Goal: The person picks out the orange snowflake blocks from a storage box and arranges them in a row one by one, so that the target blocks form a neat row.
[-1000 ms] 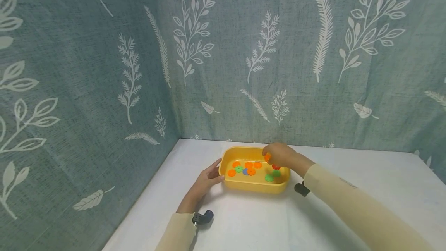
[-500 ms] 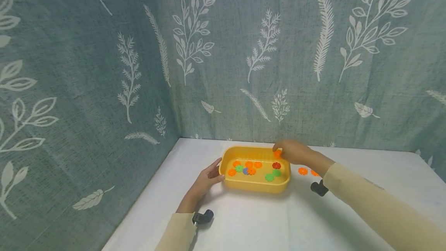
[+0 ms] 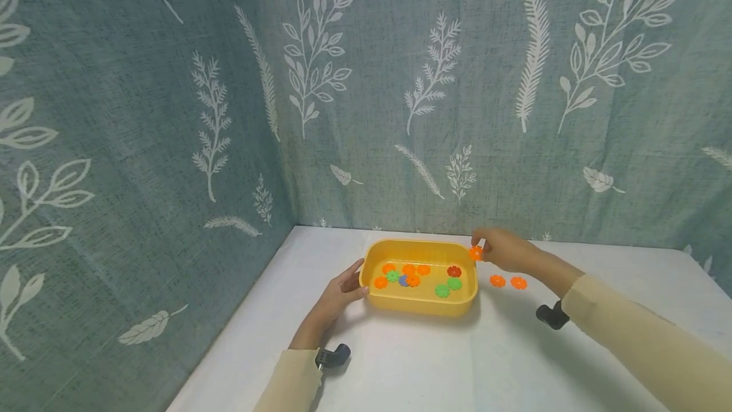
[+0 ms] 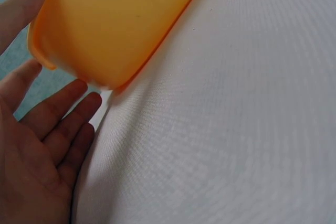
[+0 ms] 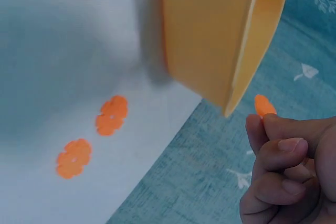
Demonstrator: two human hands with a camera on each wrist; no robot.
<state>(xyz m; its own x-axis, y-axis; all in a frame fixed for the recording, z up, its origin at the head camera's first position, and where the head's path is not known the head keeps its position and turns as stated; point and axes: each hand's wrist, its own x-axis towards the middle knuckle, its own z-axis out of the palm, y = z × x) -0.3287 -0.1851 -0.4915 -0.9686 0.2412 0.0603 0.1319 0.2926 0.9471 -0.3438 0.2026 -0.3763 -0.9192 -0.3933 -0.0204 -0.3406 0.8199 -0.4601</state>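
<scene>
My right hand (image 3: pixel 506 252) pinches an orange flower-shaped disc (image 3: pixel 476 253) between thumb and fingertip, at the right end of a yellow plastic tub (image 3: pixel 420 307). In the right wrist view the pinched disc (image 5: pixel 264 105) shows edge-on beyond the rim. My left hand (image 3: pixel 337 299) rests against the tub's left end with fingers spread. The left wrist view has its thumb and index fingertip at the rim, the other fingers loosely extended beside the wall. Inside the tub lie several orange discs, green discs (image 3: pixel 443 291), a red disc (image 3: pixel 454 271) and a blue disc (image 3: pixel 403 280).
Two orange flower discs, a nearer-to-tub disc (image 3: pixel 497 281) and an outer disc (image 3: pixel 518 283), lie flat on the white table (image 3: pixel 412 361) right of the tub. Behind stands a teal leaf-patterned curtain (image 3: pixel 366 113). Dark wrist cameras sit on both sleeves.
My right hand has lifted the orange disc out over the tub and moved right past its rim. The two discs on the table have come into view. My left hand stays put.
</scene>
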